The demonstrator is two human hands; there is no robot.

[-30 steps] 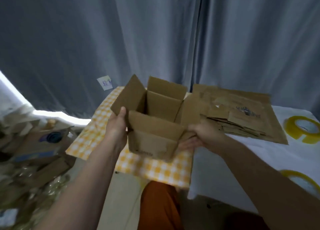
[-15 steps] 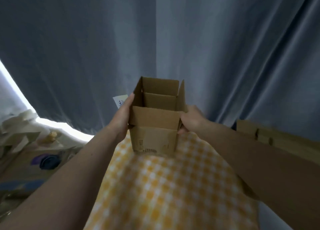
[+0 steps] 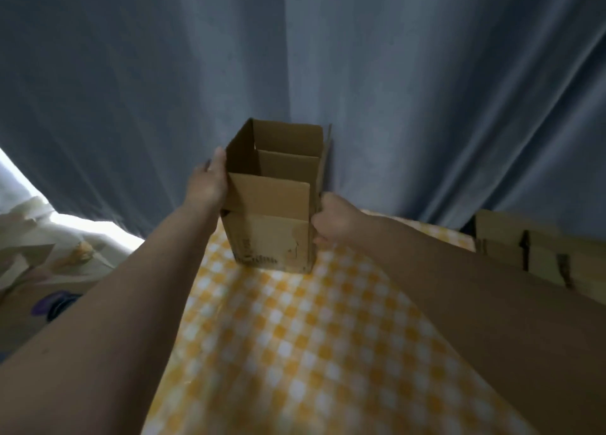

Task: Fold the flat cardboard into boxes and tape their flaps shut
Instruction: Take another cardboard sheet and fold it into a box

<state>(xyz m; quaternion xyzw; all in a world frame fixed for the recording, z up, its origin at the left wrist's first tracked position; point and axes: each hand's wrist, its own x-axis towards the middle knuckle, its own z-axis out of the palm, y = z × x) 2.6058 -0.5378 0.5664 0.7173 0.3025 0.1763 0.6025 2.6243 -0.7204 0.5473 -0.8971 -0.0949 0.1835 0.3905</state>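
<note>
At the far left, off the tabletop (image 3: 295, 352) edge, lies blurred clutter that cannot be made out. The left hand (image 3: 206, 182) presses flat against the left wall and left flap of the cardboard box (image 3: 272, 225), thumb up along the flap's edge; its fingers are hidden behind the cardboard, so whether they curl round it cannot be told. The box stands upright on the yellow-checked cloth covering the tabletop, toward the far edge, close to the grey curtain (image 3: 426, 90). Its top is open: all four flaps stand up, and the inside wall shows. On the box's right, the right hand (image 3: 334, 225) holds the near right corner, fingers curled in and gripping the edge where the right flap meets the wall. Further right, a stack of flat cardboard (image 3: 531, 251) rests on the tabletop, well apart from the box.

The step in hand looks like squaring up the box and steadying it, with the top flaps not yet folded. The underside is not visible, so whether the bottom is taped cannot be told. The next move likely calls for folding two opposite flaps inward, then the other pair over them, and holding them down while tape is fetched; no tape shows here.
</note>
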